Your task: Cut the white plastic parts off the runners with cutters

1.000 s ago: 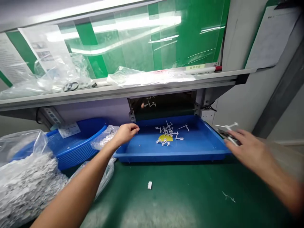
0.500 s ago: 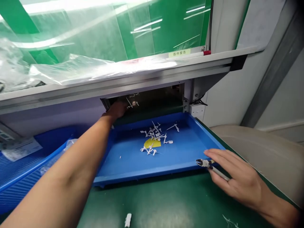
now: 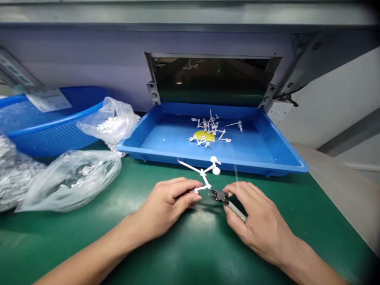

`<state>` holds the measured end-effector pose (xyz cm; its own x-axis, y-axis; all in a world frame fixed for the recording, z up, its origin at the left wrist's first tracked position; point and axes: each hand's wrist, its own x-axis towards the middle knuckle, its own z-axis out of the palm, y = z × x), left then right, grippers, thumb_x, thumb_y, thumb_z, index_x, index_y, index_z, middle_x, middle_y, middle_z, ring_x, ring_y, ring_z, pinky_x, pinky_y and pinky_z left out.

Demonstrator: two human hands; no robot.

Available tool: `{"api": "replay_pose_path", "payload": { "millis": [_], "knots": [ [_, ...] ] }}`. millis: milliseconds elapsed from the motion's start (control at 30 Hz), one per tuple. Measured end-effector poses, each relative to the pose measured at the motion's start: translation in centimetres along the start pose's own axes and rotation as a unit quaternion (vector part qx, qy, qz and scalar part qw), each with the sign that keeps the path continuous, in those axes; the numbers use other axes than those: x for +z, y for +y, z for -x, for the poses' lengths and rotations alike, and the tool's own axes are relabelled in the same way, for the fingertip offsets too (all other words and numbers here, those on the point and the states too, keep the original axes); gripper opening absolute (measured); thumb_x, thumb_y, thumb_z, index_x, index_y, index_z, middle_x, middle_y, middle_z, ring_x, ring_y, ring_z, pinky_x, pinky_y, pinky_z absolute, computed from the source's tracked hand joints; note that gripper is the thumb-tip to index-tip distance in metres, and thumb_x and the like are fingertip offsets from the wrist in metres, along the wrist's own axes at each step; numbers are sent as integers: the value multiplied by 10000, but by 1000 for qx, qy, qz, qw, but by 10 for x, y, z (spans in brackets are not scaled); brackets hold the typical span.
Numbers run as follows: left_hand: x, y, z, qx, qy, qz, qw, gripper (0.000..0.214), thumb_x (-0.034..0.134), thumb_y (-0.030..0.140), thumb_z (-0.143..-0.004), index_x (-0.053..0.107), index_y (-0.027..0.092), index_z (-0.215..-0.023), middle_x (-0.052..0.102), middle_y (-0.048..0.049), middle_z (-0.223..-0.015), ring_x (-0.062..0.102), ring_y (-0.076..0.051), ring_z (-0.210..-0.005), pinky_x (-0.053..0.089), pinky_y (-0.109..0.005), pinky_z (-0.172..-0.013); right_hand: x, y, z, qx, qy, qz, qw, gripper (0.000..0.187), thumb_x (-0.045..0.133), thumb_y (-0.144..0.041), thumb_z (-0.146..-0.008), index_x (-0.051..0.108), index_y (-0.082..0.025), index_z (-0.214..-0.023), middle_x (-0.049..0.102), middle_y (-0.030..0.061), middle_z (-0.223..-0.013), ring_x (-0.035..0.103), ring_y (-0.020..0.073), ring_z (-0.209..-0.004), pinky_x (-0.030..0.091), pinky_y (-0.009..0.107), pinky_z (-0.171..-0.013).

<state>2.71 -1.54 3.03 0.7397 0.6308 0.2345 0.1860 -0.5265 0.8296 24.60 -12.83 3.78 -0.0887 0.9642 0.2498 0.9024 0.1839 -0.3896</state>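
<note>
Between thumb and fingers, my left hand (image 3: 172, 198) pinches one end of a white plastic sprue (image 3: 204, 177). Its branches stick up and to the left, with round white discs at the far end. My right hand (image 3: 261, 217) is closed around the pale handles of side cutters (image 3: 221, 197). Their dark jaws point left, close beside the lower part of the sprue; whether they touch it I cannot tell. Beyond both hands lies a blue tray (image 3: 178, 156) holding several tangled white sprues (image 3: 209, 126) around a yellow patch (image 3: 209, 136).
To the left lie clear plastic bags of white parts, one in front (image 3: 74, 182) and one behind (image 3: 114, 118). A blue basket (image 3: 56, 128) stands behind them. Past the tray, a wall opening (image 3: 213, 79) shows a dark belt with another sprue (image 3: 193, 65). A green tabletop (image 3: 190, 245) lies below.
My left hand has come out of the wall opening and back over the table, bringing a sprue. The cutters in my right hand have moved close to it. The view has tilted down.
</note>
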Motion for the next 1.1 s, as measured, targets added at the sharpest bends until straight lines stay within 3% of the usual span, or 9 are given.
{"api": "replay_pose_path", "payload": {
  "millis": [233, 400, 600, 867, 1100],
  "knots": [
    [8, 1, 0, 29, 4, 39, 999, 197, 516, 267, -978, 648, 193, -1103, 650, -16, -920, 617, -114, -789, 482, -197, -750, 2, 0, 1, -5, 5, 15, 1000, 208, 522, -250, -902, 537, -223, -1108, 596, 58, -1046, 546, 233, -955, 446, 395, -830],
    [16, 5, 4, 15, 11, 80, 997, 200, 506, 258, -979, 652, 191, -1098, 644, -17, -886, 607, -104, -724, 488, -191, -705, 3, 2, 1, -8, 8, 14, 1000, 231, 522, -251, -903, 532, -223, -1132, 597, 64, -1067, 549, 241, -977, 449, 402, -846],
    [17, 8, 4, 25, 12, 67, 997, 212, 491, 256, -981, 664, 178, -1073, 640, -26, -848, 613, -118, -736, 492, -196, -705, 4, 1, 3, -19, 5, 20, 1000, 240, 515, -252, -907, 529, -219, -1145, 592, 72, -1084, 547, 248, -1002, 455, 408, -852],
    [21, 0, 6, 46, 20, 57, 997, 256, 476, 262, -991, 648, 173, -1159, 654, -51, -994, 631, -136, -859, 510, -207, -798, 3, 3, 2, -27, 3, 34, 999, 232, 508, -258, -913, 541, -216, -1139, 602, 76, -1071, 555, 250, -973, 455, 413, -840],
    [23, 1, 6, 56, 25, 51, 997, 248, 492, 266, -987, 658, 172, -1145, 665, -54, -984, 625, -145, -866, 506, -220, -805, 7, 3, 1, -46, 11, 47, 998, 231, 514, -260, -914, 555, -208, -1136, 606, 84, -1046, 562, 249, -946, 462, 408, -817]
  ]
}}
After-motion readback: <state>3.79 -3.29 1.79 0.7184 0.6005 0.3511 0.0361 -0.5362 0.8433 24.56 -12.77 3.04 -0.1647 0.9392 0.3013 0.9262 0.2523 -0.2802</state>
